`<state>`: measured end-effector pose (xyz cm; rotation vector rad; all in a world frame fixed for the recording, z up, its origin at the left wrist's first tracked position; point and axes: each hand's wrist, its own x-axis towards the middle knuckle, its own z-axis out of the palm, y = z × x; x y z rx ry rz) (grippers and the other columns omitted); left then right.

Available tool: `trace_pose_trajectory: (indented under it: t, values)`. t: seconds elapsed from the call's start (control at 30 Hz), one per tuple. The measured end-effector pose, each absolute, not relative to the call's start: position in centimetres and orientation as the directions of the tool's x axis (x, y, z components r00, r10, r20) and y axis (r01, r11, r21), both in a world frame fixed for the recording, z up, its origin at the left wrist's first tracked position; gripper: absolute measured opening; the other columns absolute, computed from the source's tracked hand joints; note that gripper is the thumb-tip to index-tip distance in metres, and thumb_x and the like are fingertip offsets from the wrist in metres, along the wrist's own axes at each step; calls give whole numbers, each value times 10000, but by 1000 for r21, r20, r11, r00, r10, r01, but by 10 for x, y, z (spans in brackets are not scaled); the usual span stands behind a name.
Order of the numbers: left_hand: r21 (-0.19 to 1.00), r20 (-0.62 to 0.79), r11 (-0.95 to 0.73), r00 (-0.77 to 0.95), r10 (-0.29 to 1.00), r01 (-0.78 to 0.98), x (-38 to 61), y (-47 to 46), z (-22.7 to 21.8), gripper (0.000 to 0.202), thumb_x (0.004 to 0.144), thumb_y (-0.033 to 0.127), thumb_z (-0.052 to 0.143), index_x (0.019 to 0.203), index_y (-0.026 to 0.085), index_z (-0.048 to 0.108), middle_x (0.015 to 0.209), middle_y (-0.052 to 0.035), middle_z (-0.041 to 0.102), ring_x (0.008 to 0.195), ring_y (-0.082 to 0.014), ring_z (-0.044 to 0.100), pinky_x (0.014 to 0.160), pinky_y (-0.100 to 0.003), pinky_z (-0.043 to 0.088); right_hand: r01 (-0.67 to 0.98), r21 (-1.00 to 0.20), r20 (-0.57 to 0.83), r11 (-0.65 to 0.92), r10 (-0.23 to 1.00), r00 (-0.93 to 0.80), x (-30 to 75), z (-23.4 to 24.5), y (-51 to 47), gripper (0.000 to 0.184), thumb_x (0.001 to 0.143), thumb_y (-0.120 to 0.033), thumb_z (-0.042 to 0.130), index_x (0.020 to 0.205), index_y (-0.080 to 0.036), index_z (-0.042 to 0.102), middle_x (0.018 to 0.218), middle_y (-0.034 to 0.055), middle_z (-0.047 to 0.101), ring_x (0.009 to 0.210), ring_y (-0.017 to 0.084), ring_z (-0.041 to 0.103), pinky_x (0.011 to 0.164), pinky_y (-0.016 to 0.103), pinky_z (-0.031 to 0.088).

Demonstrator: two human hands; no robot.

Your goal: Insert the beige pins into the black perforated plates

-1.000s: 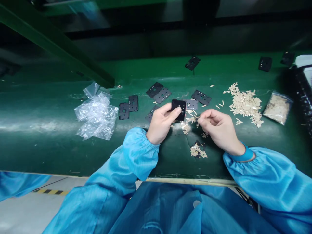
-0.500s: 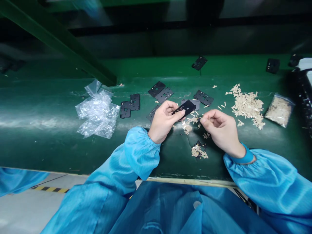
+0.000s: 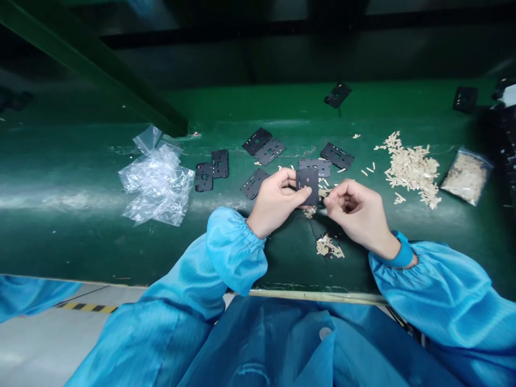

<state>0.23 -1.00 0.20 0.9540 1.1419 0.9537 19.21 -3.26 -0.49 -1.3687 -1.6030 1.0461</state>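
Observation:
My left hand (image 3: 277, 203) grips a black perforated plate (image 3: 307, 185) between thumb and fingers, holding it upright above the green belt (image 3: 100, 172). My right hand (image 3: 352, 208) sits just to its right, fingertips pinched together beside the plate's lower edge. Whether they hold a tiny piece is hidden. Loose beige strips (image 3: 310, 212) lie under the hands, with a small pile (image 3: 328, 247) nearer me. Several similar black plates (image 3: 337, 156) lie flat just beyond the hands.
A large spread of beige strips (image 3: 411, 169) lies to the right, next to a clear bag of them (image 3: 466, 177). Crumpled clear plastic bags (image 3: 157, 185) lie to the left. A green beam (image 3: 100, 70) crosses above the belt at upper left. Blue sleeves (image 3: 234, 250) cover both forearms.
The black plate has turned from a tilted, nearly flat position to face me upright in my left hand. My right hand has moved slightly closer to it.

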Motion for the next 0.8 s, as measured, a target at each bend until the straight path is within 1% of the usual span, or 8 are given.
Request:
trace_pose_trajectory:
  t: [0.13, 0.27, 0.47, 0.57, 0.8]
  values:
    - [978, -202, 206, 109, 973, -21, 3, -9, 1, 216, 757, 157, 751, 834, 171, 550, 767, 25, 668, 558, -66, 649, 525, -167, 544, 414, -903, 45, 112, 985, -167, 192, -4, -33, 119, 817, -189, 688, 743, -203, 596, 666, -6, 611, 548, 110, 490, 492, 255, 387]
    - [987, -158, 158, 117, 980, 17, 3, -11, 2, 217, 752, 159, 741, 822, 179, 538, 756, 31, 667, 542, -58, 631, 488, -153, 506, 428, -897, 30, 114, 980, -198, 191, -2, -33, 108, 794, -163, 681, 729, -198, 604, 665, -6, 608, 549, 108, 479, 499, 256, 378]
    - [988, -153, 148, 124, 980, 45, 3, -12, 3, 203, 756, 181, 734, 835, 181, 547, 779, 19, 680, 560, -63, 630, 485, -157, 490, 444, -888, 25, 118, 977, -211, 190, -2, -32, 105, 788, -152, 679, 724, -197, 609, 642, -14, 586, 554, 111, 477, 510, 258, 379]
    - [990, -137, 131, 132, 982, 47, 3, -12, 3, 197, 753, 182, 733, 830, 176, 552, 789, 20, 679, 549, -48, 603, 484, -149, 470, 445, -888, 13, 112, 975, -220, 189, -2, -32, 105, 790, -154, 681, 721, -195, 612, 642, -12, 592, 558, 110, 479, 512, 254, 376]
    - [993, -113, 109, 142, 983, 37, 3, -11, 3, 185, 752, 184, 730, 814, 169, 556, 785, 32, 681, 554, -29, 586, 498, -122, 455, 385, -923, -57, 31, 975, -215, 190, -1, -30, 101, 809, -189, 689, 736, -184, 619, 683, 1, 626, 556, 100, 486, 506, 243, 372]
